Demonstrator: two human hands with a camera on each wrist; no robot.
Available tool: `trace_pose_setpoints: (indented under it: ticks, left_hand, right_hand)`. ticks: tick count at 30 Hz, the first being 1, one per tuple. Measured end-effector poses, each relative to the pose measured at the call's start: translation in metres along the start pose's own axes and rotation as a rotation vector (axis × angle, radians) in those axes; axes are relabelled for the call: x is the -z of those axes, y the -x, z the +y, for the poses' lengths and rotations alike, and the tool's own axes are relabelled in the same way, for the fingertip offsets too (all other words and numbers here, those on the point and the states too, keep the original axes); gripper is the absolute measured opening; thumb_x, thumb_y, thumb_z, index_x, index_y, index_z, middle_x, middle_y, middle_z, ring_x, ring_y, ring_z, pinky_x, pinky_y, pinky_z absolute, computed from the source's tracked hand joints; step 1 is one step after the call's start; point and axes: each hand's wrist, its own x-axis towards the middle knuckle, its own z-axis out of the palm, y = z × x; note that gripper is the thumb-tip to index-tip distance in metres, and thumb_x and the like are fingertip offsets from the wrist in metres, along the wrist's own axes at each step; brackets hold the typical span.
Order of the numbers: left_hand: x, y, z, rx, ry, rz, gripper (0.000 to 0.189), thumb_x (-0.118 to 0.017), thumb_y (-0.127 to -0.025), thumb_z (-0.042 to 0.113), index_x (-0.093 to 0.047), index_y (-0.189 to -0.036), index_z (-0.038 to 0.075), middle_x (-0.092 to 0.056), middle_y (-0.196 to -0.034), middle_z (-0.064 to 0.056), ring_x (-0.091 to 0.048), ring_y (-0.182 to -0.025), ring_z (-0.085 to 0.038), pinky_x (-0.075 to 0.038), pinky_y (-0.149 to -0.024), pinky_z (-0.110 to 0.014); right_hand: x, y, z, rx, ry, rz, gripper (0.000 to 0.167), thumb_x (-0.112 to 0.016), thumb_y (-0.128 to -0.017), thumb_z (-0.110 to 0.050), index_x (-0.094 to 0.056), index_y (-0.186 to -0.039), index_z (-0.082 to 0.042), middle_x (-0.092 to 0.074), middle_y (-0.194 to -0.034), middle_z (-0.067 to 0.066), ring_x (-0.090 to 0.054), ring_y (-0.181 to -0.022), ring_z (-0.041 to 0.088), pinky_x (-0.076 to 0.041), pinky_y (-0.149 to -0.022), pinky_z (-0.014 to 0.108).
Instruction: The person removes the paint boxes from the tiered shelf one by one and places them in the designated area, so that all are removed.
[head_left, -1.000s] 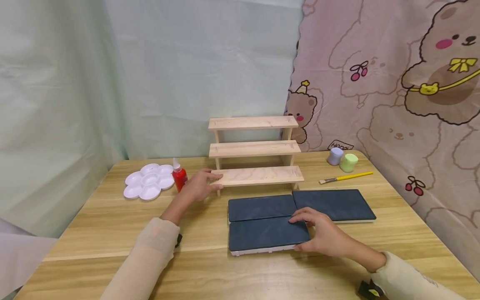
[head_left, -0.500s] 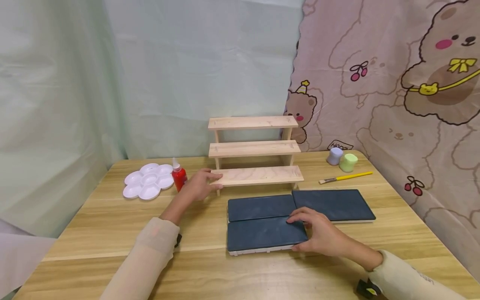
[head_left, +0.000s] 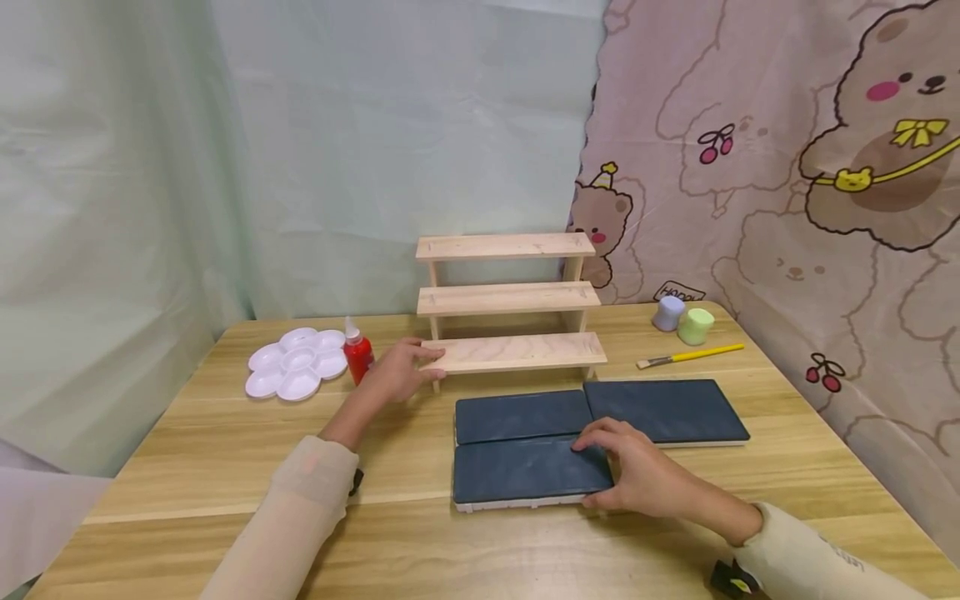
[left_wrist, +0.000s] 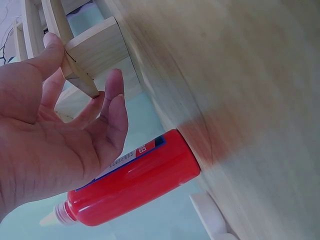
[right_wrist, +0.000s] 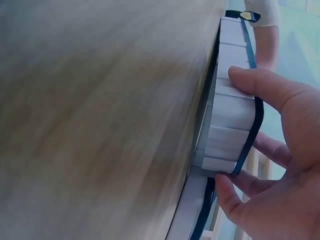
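A three-step wooden shelf [head_left: 517,353] stands at the back of the table. My left hand [head_left: 396,372] grips the left end of its lowest board, with the thumb on one face and fingers on the other in the left wrist view. A red squeeze bottle [left_wrist: 140,182] stands close beside that hand. My right hand [head_left: 639,472] holds the right end of the front dark-topped white case [head_left: 521,473]. The right wrist view shows the thumb against the case's ribbed side [right_wrist: 232,112]. A second such case [head_left: 521,417] lies directly behind, and a third case [head_left: 666,410] to the right.
A white flower-shaped palette [head_left: 298,360] lies at the left. Toward the back right stand a lavender jar [head_left: 669,313] and a green jar [head_left: 695,327], with a yellow-handled brush [head_left: 697,355] before them. Curtains hang behind the wooden table [head_left: 375,542].
The front case has slid slightly left with my right hand on it. My left hand stays on the shelf's lowest board, and the shelf has not visibly moved.
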Motion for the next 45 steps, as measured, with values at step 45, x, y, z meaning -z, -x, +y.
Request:
trace_pose_setpoints:
  ticks: [45]
  left_hand:
    - [-0.007, 0.016, 0.009, -0.128, -0.192, 0.056, 0.074, -0.069, -0.092, 0.039, -0.040, -0.152, 0.007, -0.035, -0.152, -0.027, -0.036, -0.136, -0.050, -0.035, -0.105, -0.066]
  right_hand:
    - [0.028, -0.009, -0.025, -0.079, 0.043, 0.002, 0.068, -0.082, -0.080, -0.043, -0.057, -0.135, -0.014, -0.052, -0.132, 0.004, -0.060, -0.108, 0.027, -0.054, -0.075, 0.035]
